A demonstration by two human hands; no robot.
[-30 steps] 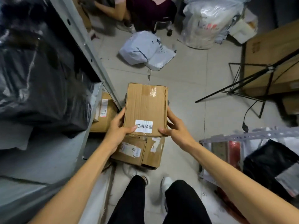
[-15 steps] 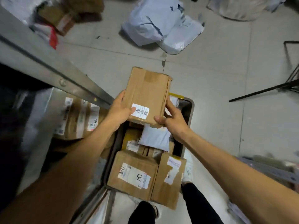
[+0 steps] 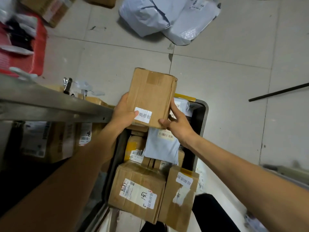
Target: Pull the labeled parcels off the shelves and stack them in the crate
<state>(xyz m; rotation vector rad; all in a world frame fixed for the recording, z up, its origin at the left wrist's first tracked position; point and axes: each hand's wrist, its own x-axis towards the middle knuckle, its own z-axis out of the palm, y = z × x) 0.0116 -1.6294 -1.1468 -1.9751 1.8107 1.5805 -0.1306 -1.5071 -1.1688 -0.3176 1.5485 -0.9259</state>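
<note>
A person holds a cardboard parcel in the air over the far end of the crate, its far part passing beyond the crate's far rim. The left hand clasps the left side with the thumb pressed on the white label; the right hand pinches the near right corner, fingers along the side. The parcel's long axis runs roughly along the crate's length, leaning slightly right at the far end, with the labeled end toward the person and the taped end pointing away. The crate looks well on the way to full: two labeled boxes stand side by side at its near end, and a grey mailer bag lies mid-crate. This parcel is not yet set down. More labeled cartons sit under the metal shelf beside the crate's left edge, so more pulling likely remains.
</note>
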